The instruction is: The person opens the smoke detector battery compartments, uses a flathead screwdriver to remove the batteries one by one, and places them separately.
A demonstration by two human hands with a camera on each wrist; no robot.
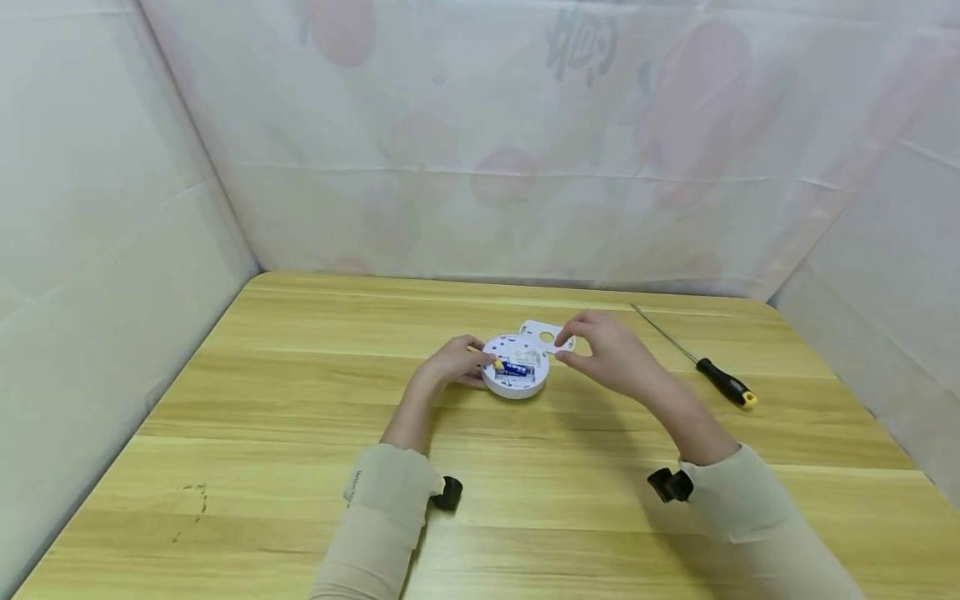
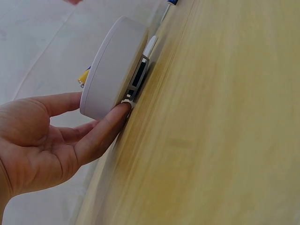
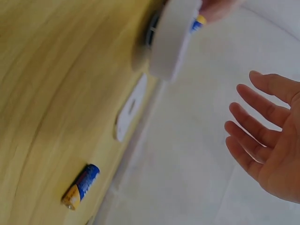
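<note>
A round white device lies on the wooden table with a blue and yellow battery set in its open top. My left hand grips the device at its left edge. In the left wrist view the thumb lies over the device and a fingertip presses its lower rim. My right hand hovers just right of it, fingers spread and holding nothing; the right wrist view shows its palm open. A second battery lies loose on the table.
A flat white cover plate lies just behind the device. A black-handled screwdriver lies to the right. White cloth walls close in the table on three sides.
</note>
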